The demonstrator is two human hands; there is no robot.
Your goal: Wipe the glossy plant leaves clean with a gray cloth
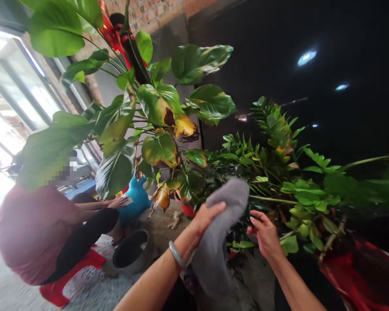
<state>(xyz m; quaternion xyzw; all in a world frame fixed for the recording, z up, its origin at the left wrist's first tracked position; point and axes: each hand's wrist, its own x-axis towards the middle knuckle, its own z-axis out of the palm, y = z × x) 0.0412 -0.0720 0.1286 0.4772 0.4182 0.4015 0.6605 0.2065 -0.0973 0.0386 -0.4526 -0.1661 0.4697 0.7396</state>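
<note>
My left hand (208, 218), with a pale bangle on the wrist, grips a grey cloth (212, 255). One end of the cloth bulges above the fingers and the rest hangs down below them. To its right, my right hand (266, 235) is raised among the plants, its fingers curled and the thumb close to the index finger. Whatever lies between those fingertips is too small and dark to make out. A long green stem (274, 199) passes just above the right hand. Behind both hands grow dense green plants (240, 160).
A tall plant with yellowing, browned leaves (160, 149) rises at centre left. A person (35, 233) sits on a red stool (56, 285) at left, beside a dark bucket (132, 252) and a blue object (134, 198). A red pot (363, 272) stands lower right, before a glossy black panel (278, 39).
</note>
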